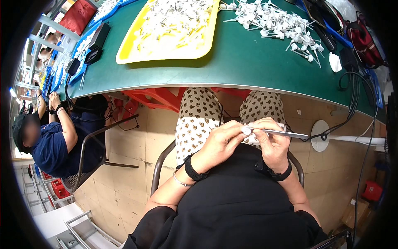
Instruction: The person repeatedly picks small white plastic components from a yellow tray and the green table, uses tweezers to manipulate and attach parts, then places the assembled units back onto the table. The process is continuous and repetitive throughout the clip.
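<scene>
Black shirt (232,203); white piece (246,130) seemingly between left fingers (233,130).

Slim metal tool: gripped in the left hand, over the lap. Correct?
Wrong hand: the head view shows the slim metal tool gripped in the right hand, over the lap. The left hand pinches a small white part.

On my feed I log bright lighting, glare bleaching the pieces (178,20) in the yellow tray (163,56), soft shadow below its near rim. Desk (257,66) edge bowed by fisheye; corners black.
</scene>
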Demonstrator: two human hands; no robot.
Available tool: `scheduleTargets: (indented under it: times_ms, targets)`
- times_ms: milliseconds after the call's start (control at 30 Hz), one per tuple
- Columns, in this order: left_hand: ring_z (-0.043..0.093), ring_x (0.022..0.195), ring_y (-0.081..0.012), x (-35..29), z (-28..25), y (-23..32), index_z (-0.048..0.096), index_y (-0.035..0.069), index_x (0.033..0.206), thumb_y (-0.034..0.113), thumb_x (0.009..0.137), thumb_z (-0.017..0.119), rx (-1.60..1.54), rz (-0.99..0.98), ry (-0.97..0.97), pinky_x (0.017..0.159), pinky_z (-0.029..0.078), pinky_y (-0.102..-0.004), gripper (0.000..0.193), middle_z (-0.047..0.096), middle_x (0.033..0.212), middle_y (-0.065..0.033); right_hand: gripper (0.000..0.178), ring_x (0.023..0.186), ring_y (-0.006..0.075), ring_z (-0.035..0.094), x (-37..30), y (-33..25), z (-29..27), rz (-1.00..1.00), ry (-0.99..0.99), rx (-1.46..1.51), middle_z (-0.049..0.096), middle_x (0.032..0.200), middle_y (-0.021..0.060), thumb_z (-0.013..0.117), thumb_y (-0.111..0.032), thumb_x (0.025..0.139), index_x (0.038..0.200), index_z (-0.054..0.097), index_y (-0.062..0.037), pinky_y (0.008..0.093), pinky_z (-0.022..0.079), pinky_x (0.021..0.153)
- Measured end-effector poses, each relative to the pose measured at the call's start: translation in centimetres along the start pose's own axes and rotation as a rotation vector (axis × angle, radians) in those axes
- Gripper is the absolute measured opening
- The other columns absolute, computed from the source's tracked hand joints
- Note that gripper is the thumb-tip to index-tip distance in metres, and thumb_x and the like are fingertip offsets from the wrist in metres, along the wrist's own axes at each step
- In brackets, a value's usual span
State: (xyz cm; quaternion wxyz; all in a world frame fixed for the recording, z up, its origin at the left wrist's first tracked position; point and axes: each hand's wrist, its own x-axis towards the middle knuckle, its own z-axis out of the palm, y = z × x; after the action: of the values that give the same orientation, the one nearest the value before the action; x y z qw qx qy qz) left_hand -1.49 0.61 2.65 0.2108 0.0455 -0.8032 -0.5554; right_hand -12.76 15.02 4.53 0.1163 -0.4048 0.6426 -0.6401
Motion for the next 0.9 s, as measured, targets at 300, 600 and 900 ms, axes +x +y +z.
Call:
scheduleTargets:
  times_ms: [300,600,900]
  targets:
    - [0.065,0.083,-0.0246,-0.02,-0.13,0.43,0.071,-0.002,0.105,0.001,0.092,0.070,-0.009,-0.064,-0.009,0.075,0.052,-0.0335,0.013,0.069,0.091,-0.0113,0.008,0.083,0.0193,0.067,-0.22,0.07,0.01,0.033,0.018,0.009,0.071,0.094,0.0110,0.069,0.002,0.092,0.100,0.069,0.0028,0.0304,0.054,0.073]
    - [0.065,0.082,-0.0247,0.06,-0.09,0.32,0.071,-0.002,0.105,0.002,0.092,0.070,-0.017,-0.060,-0.009,0.075,0.052,-0.0336,0.014,0.069,0.092,-0.0117,0.008,0.082,0.0162,0.067,-0.17,-0.26,0.18,0.075,0.032,0.039,0.071,0.095,0.0106,0.067,0.003,0.093,0.101,0.068,0.0027,0.0283,0.055,0.073]
    - [0.065,0.083,-0.0238,0.01,-0.09,0.13,0.071,-0.002,0.106,0.000,0.092,0.070,-0.005,-0.061,-0.020,0.074,0.053,-0.0325,0.015,0.069,0.093,-0.0114,0.010,0.083,0.0159,0.068,-0.18,-0.55,0.09,0.102,0.024,0.029,0.071,0.096,0.0111,0.066,0.004,0.094,0.103,0.067,0.0029,0.0281,0.055,0.073]
